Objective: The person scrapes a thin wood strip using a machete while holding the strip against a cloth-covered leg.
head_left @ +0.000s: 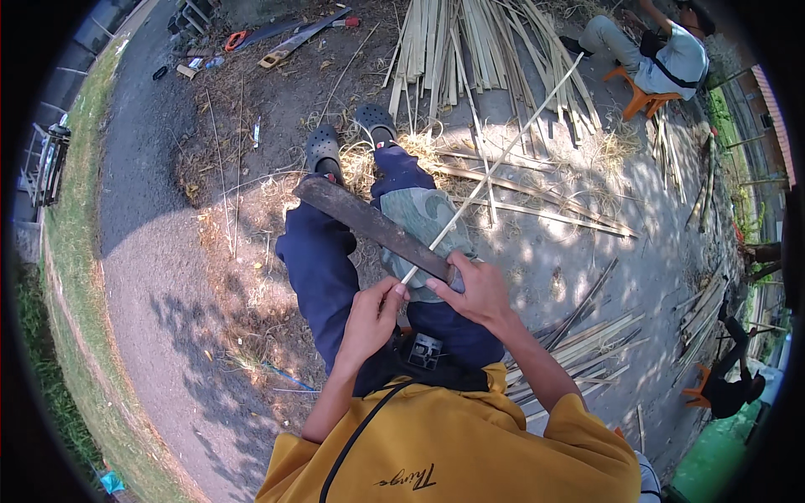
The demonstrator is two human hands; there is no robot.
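Observation:
My left hand (pixel 375 315) pinches the near end of a long, thin bamboo strip (pixel 503 157), which slants away to the far right. My right hand (pixel 476 291) is closed round the handle of a machete (pixel 369 222). Its broad, dark, worn blade points to the far left across my legs. Strip and blade cross just in front of my hands, close to the handle end. Beneath them a camouflage cloth (pixel 417 210) covers my right leg. The handle is mostly hidden in my right hand.
Split bamboo strips (pixel 457 50) lie heaped ahead, with more strips (pixel 587 352) at my right. Shavings (pixel 419 148) surround my shoes. Two handsaws (pixel 302 40) lie far left. One person (pixel 671 63) sits far right on an orange stool (pixel 641 99); another person (pixel 731 381) sits at right.

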